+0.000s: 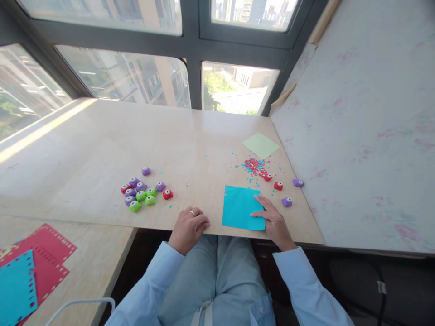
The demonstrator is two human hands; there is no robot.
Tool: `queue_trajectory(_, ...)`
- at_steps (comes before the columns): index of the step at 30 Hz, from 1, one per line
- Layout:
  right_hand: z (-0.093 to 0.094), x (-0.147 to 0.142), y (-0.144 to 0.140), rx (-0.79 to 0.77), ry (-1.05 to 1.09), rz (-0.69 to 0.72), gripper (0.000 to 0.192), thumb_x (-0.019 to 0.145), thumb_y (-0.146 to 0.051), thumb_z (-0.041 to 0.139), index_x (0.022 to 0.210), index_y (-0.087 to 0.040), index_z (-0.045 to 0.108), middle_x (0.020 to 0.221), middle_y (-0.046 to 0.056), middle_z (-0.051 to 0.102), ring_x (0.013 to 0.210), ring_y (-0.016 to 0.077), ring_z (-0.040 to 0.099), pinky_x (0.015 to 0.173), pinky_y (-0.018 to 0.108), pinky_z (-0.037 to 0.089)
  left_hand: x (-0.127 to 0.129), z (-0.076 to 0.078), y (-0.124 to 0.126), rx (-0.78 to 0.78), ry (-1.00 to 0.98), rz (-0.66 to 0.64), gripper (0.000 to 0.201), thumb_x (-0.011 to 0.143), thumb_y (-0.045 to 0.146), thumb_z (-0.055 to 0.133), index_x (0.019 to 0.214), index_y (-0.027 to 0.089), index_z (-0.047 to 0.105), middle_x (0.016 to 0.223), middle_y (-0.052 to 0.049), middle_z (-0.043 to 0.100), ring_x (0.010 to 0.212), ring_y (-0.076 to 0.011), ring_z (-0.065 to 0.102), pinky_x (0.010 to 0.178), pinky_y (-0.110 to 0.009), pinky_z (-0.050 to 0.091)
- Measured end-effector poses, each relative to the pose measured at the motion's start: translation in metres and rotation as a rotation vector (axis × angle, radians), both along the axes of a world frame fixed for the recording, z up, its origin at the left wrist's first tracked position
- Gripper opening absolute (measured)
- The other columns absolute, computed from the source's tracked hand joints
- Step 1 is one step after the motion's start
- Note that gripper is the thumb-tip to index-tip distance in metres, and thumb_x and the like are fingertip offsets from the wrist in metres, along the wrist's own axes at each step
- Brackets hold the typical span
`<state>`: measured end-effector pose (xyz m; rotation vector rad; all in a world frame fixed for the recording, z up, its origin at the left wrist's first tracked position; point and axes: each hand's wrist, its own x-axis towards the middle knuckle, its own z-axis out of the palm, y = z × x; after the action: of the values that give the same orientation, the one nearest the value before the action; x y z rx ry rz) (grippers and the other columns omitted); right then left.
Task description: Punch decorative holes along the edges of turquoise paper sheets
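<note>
A square of blue paper (240, 210) lies near the front edge of the table, with a few small punched holes at its top corners. My right hand (274, 221) rests on its right side, fingers spread and open. Left of the paper, my left hand (190, 227) sits at the table edge with its fingers curled in; nothing shows in them. Beyond the paper lies a pile of red and blue confetti (253, 166). Beside it are a red paper punch (278, 186) and a purple paper punch (287, 202), both small with an eye-like top.
Several purple, red and green punches (141, 195) are grouped on the left. A pale green sheet (261, 145) lies behind the confetti. Punched red sheets (56, 244) and a blue sheet (18, 285) lie on the lower-left surface. A papered wall (356, 136) bounds the right side.
</note>
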<state>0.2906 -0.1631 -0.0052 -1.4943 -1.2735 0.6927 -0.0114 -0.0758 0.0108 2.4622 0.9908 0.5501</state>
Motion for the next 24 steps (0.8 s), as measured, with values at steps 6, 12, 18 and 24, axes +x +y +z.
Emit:
queue_trajectory(6, 0.007, 0.001, 0.002, 0.03, 0.114, -0.171, 0.009, 0.073, -0.024, 0.071, 0.071, -0.032, 0.076, 0.118, 0.0, 0.071, 0.124, 0.0236, 0.056, 0.118, 0.05, 0.029, 0.011, 0.001, -0.014, 0.113, 0.119, 0.076, 0.018, 0.092, 0.013, 0.048, 0.079, 0.019, 0.06, 0.081, -0.007, 0.062, 0.08, -0.0234, 0.052, 0.073, -0.037, 0.041)
queue_trajectory(12, 0.011, -0.005, 0.001, 0.037, 0.094, -0.232, 0.008, 0.073, -0.027, 0.072, 0.074, -0.033, 0.077, 0.111, 0.002, 0.074, 0.118, 0.0262, 0.059, 0.115, 0.051, 0.033, 0.018, 0.001, -0.01, -0.022, -0.091, 0.173, 0.018, 0.087, 0.01, 0.045, 0.076, 0.02, 0.052, 0.076, -0.005, 0.06, 0.075, -0.0211, 0.052, 0.071, -0.036, 0.042)
queue_trajectory(18, 0.005, -0.006, 0.001, 0.054, 0.013, -0.217, 0.016, 0.075, -0.021, 0.067, 0.077, -0.033, 0.078, 0.109, 0.002, 0.074, 0.112, 0.0259, 0.06, 0.112, 0.051, 0.038, 0.056, 0.022, 0.02, -0.404, -0.523, 0.423, 0.014, 0.086, 0.032, 0.053, 0.08, 0.019, 0.054, 0.072, -0.001, 0.06, 0.066, -0.015, 0.054, 0.062, -0.029, 0.043)
queue_trajectory(24, 0.008, -0.007, 0.002, 0.075, 0.019, -0.229, 0.02, 0.076, -0.019, 0.064, 0.078, -0.032, 0.078, 0.105, 0.004, 0.074, 0.108, 0.0257, 0.062, 0.107, 0.049, 0.043, 0.115, 0.051, 0.059, -0.976, -0.977, 0.459, 0.029, 0.069, 0.039, 0.071, 0.079, 0.016, 0.056, 0.079, -0.004, 0.066, 0.059, -0.0083, 0.052, 0.051, -0.021, 0.039)
